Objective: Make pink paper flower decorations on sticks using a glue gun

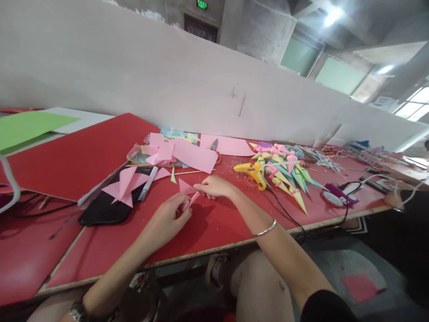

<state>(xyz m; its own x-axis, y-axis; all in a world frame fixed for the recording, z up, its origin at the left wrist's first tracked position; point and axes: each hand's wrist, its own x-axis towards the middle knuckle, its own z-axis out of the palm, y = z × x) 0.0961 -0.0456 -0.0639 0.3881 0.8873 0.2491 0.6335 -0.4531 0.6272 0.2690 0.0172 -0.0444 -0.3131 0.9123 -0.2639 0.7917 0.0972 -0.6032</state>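
A small folded piece of pink paper (pixel 193 199) is held between my two hands above the red table. My left hand (pixel 174 213) pinches its lower end, and my right hand (pixel 212 187) has its fingers closed on the upper end. Just behind them lies a pink paper triangle (pixel 185 187). Pink pointed paper pieces (pixel 125 184) rest on a black tray-like object (pixel 103 213) to the left, beside a white marker (pixel 147 183). To the right of my right hand is a yellow glue gun (pixel 253 172).
Colourful paper cones (pixel 288 167) are piled right of the glue gun. Pink sheets (pixel 196 154) and scissors (pixel 216 150) lie at the back. A tape roll (pixel 333 198), a cable and another person's hand (pixel 393 201) are at the right. A raised red board (pixel 77 156) stands left.
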